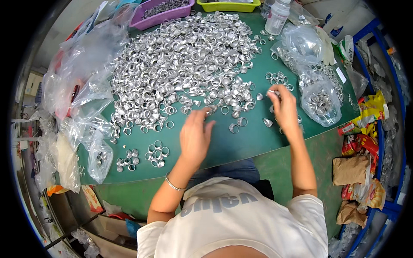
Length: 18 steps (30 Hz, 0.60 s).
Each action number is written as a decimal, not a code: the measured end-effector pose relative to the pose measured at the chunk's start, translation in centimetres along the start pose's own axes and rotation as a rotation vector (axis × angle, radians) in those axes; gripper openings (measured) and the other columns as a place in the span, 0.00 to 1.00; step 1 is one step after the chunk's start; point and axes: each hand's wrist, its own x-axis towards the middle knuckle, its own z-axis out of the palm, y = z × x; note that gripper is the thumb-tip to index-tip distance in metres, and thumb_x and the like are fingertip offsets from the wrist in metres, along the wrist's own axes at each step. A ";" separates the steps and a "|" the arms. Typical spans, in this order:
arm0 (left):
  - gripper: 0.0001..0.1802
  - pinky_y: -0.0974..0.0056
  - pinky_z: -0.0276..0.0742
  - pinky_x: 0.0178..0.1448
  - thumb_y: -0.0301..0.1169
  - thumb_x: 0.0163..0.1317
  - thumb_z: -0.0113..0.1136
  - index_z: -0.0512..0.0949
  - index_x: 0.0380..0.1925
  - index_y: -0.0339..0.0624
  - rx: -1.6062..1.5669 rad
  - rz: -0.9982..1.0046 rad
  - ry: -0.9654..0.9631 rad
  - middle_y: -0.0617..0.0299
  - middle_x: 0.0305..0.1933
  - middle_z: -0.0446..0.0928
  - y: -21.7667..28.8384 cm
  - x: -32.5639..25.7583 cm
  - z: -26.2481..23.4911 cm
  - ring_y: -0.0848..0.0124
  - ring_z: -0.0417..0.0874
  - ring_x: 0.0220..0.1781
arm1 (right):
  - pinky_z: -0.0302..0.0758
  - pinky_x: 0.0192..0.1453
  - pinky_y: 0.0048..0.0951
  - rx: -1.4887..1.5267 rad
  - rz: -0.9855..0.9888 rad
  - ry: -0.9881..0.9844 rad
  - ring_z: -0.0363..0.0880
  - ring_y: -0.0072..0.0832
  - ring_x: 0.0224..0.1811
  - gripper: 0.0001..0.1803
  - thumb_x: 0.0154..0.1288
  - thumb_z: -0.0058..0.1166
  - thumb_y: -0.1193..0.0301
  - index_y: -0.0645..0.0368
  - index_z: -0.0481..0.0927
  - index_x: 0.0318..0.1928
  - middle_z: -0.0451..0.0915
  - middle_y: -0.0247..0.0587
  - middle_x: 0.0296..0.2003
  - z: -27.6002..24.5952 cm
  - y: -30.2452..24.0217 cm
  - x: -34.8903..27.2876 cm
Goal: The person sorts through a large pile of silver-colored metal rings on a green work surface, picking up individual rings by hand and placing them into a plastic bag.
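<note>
A wide heap of silver-coloured metal rings (185,56) covers the middle of the green table. At its near edge, my left hand (193,135) touches loose rings with its fingertips, the thumb held apart. My right hand (284,109) is closed, with a silver ring (271,92) at the fingertips. Just beyond it lies a small group of rings (277,78), and a pointed ring (267,123) rests to its left. Two rings (238,124) sit between my hands. Smaller clusters of rings (157,153) and rings with solid tops (128,160) lie near the table's front left.
Clear plastic bags of rings (320,101) stand at the right. A purple tray (165,17), a yellow-green tray (228,6) and a white bottle (277,17) line the back. Crumpled plastic bags (86,81) fill the left side. A blue shelf (383,172) holds packages beyond the table.
</note>
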 end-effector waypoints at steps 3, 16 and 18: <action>0.19 0.56 0.69 0.47 0.26 0.49 0.68 0.77 0.44 0.40 0.233 -0.012 0.060 0.56 0.41 0.74 -2.2 0.0 0.3 0.58 0.73 0.44 | 0.74 0.40 0.41 -0.247 -0.121 -0.141 0.77 0.47 0.37 0.08 0.61 0.55 0.73 0.62 0.75 0.39 0.76 0.46 0.37 0.2 2.3 1.8; 0.15 0.55 0.61 0.50 0.28 0.50 0.66 0.77 0.40 0.42 0.296 0.016 0.044 0.58 0.42 0.75 -3.2 0.4 0.9 0.59 0.73 0.48 | 0.72 0.40 0.33 0.070 0.191 -0.084 0.77 0.38 0.34 0.09 0.62 0.54 0.76 0.65 0.78 0.43 0.79 0.46 0.36 -6.1 2.4 1.3; 0.17 0.56 0.64 0.51 0.26 0.51 0.65 0.76 0.42 0.41 0.191 0.104 0.057 0.56 0.44 0.76 -1.2 0.7 0.5 0.57 0.74 0.49 | 0.72 0.41 0.33 -0.066 0.126 -0.089 0.77 0.39 0.35 0.09 0.61 0.54 0.78 0.65 0.78 0.43 0.79 0.47 0.36 -7.4 2.6 -1.5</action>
